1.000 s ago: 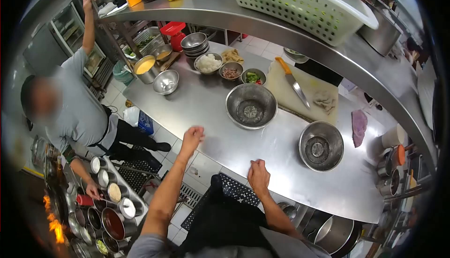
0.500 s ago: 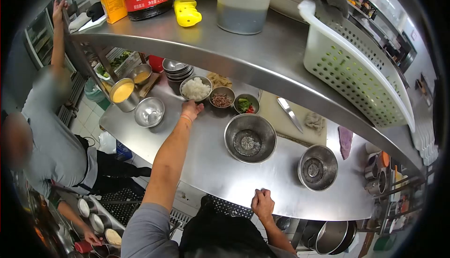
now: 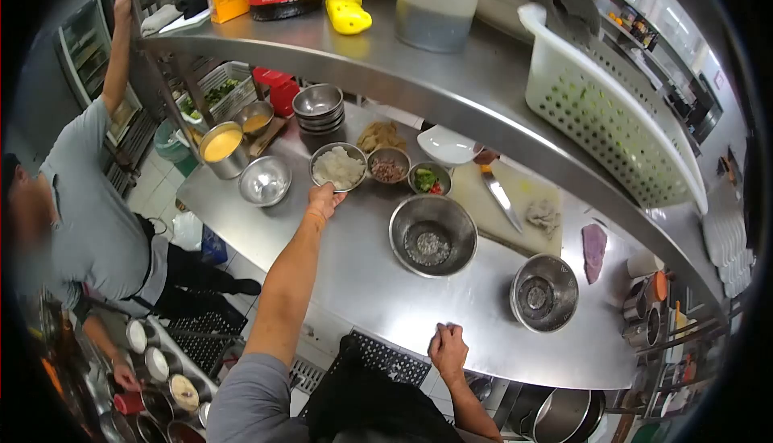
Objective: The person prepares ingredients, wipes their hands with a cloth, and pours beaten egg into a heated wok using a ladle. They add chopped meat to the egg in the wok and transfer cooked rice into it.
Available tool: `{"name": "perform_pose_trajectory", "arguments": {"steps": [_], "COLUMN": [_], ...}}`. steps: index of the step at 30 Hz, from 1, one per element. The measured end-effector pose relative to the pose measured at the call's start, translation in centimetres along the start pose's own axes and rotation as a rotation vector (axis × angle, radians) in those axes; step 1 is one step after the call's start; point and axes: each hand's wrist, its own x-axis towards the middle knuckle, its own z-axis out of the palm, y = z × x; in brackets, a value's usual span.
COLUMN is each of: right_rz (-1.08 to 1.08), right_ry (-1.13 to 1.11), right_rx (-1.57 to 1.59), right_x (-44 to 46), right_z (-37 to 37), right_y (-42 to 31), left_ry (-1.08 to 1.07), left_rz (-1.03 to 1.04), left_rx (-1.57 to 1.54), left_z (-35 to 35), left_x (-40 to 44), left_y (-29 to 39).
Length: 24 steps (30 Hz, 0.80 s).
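Note:
My left hand has its fingers closed on the near rim of a metal bowl of white rice. The bowl tips slightly towards me. Right beside it are a bowl of chopped reddish-brown meat and a bowl of green and red chopped vegetables. Curled into a loose fist, my right hand rests at the table's near edge with nothing visible in it. A large metal bowl stands between my hands, some clear wet residue at its bottom.
A knife lies on a cutting board. Another person's hand is by a white dish behind the bowls. A perforated metal bowl sits right. Overhead runs a metal shelf. A co-worker stands left.
The view has shifted slightly. My left hand has closed on the rice bowl's rim and the bowl tilts towards me. A white dish and another person's hand have appeared beyond the bowls.

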Motion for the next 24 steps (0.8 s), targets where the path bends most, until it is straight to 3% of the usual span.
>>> {"name": "perform_pose_trajectory", "arguments": {"steps": [2,5,10,13,19,22,24], "right_rz": [-0.011,-0.020,-0.054,-0.108,-0.155,-0.692,-0.817], "right_ry": [0.014,0.030,0.017,-0.005,-0.336,-0.367,-0.496], "right_rx": [0.025,0.065,0.113,0.158,0.622,0.726,0.760], "right_x": [0.0,-0.1,0.2,0.2,0.6,-1.1,-3.4], "right_z": [0.1,0.2,0.0,0.1,-2.8,-4.7,-6.4], "right_y": [-0.1,0.2,0.4,1.0,-3.8,-11.1,-15.1], "left_ry": [0.050,-0.062,0.083,0.176,0.300,0.381,0.409], "left_rz": [-0.004,0.027,0.106,0.050,0.110,0.140,0.158], "left_rx": [0.053,0.133,0.159,0.112,0.124,0.093,0.100], "left_z": [-1.9,-6.5,-11.9,-14.6,-17.4,-18.1,-18.3], "left_x": [-4.4,-10.2,-24.5,-33.0,-47.5,-51.8,-54.7], "left_y": [-0.1,-1.9,-5.3,-7.8,-10.9,-11.6,-12.0]}}
